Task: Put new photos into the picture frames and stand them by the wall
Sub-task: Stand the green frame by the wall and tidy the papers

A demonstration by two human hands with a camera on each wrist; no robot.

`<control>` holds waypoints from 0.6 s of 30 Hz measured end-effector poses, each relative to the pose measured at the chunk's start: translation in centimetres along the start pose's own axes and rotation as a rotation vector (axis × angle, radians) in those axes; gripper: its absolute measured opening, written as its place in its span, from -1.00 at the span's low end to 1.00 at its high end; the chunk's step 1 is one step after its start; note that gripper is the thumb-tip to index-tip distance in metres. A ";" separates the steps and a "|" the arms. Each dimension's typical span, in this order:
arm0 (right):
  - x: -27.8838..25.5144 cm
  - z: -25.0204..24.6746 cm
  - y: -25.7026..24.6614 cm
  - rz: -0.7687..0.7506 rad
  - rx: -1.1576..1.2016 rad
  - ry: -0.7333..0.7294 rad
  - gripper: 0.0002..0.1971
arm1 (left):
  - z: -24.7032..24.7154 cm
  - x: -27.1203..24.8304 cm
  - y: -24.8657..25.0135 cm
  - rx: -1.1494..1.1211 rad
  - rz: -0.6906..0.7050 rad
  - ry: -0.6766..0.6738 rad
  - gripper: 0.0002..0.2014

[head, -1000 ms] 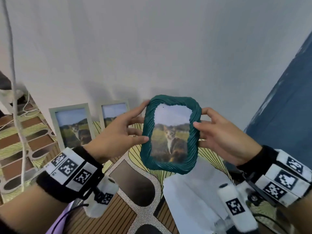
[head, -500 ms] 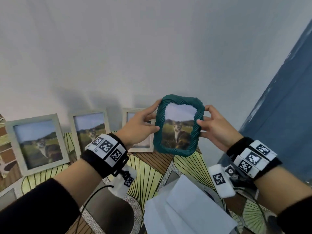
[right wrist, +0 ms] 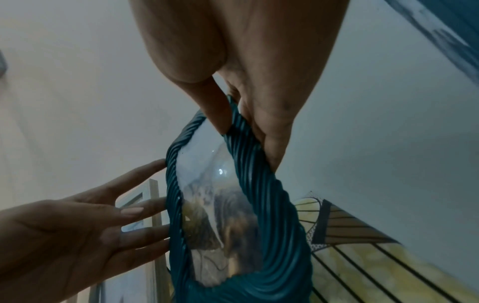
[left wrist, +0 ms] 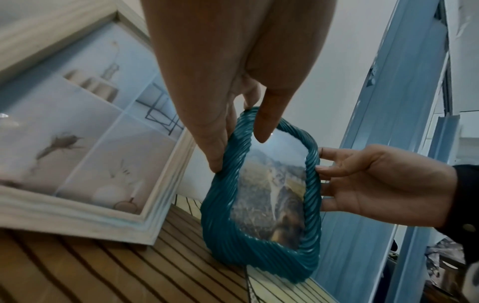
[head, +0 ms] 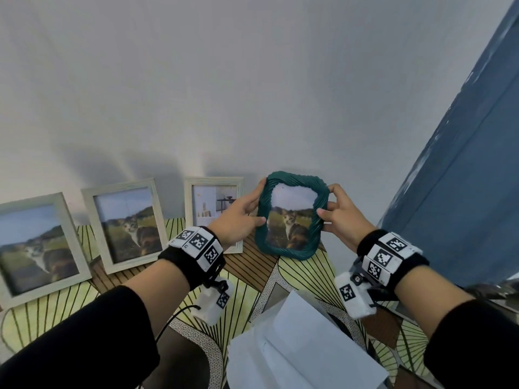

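Both hands (head: 341, 220) grip the unlabelled teal frame (head: 292, 249) upright.

We face a plain white wall (head: 252, 80), evenly lit, with soft grey shadows pooling low on it toward the left. To our right a blue panel (head: 463, 206) with raised edges, perhaps a door or its frame, runs up at a slant, its paint chipped along one edge. Below us the counter (head: 303, 273) wears a patterned cloth of yellow-green fans, brown striped patches and speckled white bands, and it meets the wall directly.
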State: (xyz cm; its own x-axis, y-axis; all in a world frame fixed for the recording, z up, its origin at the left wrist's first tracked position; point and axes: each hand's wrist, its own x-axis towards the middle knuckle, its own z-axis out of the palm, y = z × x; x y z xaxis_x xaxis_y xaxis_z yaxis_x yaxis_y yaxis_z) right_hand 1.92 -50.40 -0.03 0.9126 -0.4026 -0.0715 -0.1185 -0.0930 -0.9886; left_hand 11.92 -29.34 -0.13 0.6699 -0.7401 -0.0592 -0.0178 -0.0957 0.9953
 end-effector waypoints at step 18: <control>-3.2 -1.1 0.7 0.121 -0.149 0.093 -0.59 | 0.7 -2.7 1.6 0.150 -0.036 -0.014 -0.19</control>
State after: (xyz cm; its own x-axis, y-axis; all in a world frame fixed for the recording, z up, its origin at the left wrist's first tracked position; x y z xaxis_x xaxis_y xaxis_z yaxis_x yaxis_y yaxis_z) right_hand -1.47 -50.18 -0.31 0.8491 -0.5006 -0.1688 -0.2875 -0.1697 -0.9426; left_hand 9.56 -27.95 1.56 0.6613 -0.7439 -0.0964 -0.1059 -0.2198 0.9698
